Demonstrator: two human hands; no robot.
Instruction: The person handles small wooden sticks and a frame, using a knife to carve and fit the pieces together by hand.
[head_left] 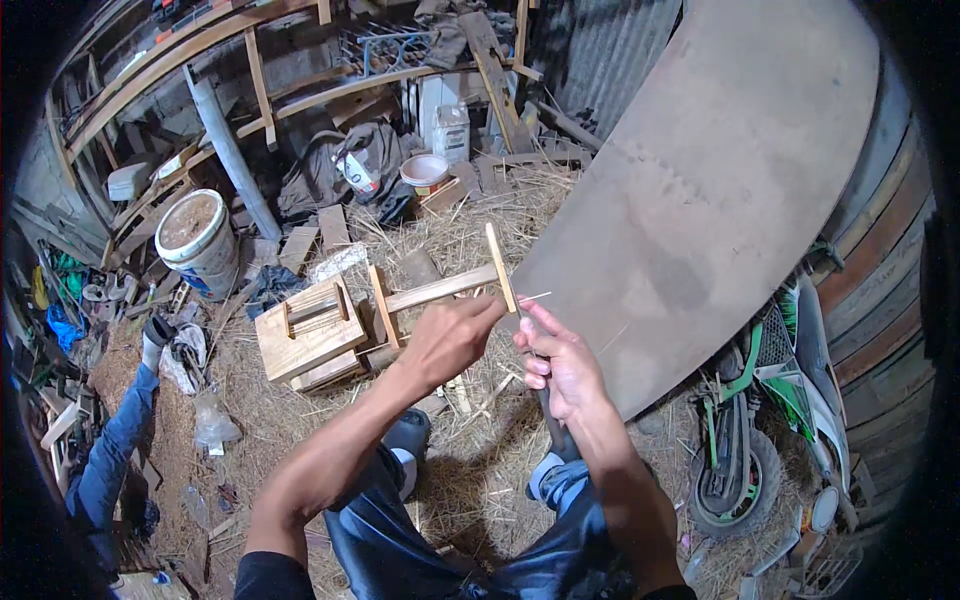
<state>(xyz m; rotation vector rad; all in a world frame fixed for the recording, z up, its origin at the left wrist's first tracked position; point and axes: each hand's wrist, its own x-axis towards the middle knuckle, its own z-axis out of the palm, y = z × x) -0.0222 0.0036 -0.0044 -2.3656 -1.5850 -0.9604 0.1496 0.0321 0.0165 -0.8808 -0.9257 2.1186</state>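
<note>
In front of me lies a wooden piece with a boxy body [310,333], a narrow neck [440,288] and thin strands over the box. Two light crosspieces are on it; the far one [500,268] spans the neck's end. My left hand [455,338] is closed at the lower end of that crosspiece, its fingertips hidden. Close by on the right, my right hand [562,365] has curled fingers round a dark rod-shaped handle [552,420]. A thin pale stick [540,295] shows by its raised index finger; what holds the stick is unclear.
A large brown board [700,190] leans at the right, near a green and white motorbike [760,400]. A white bucket [195,240] and a smaller tub [425,172] stand at the left and back. Straw [470,500] covers the floor. Another person's leg [115,450] extends at the far left.
</note>
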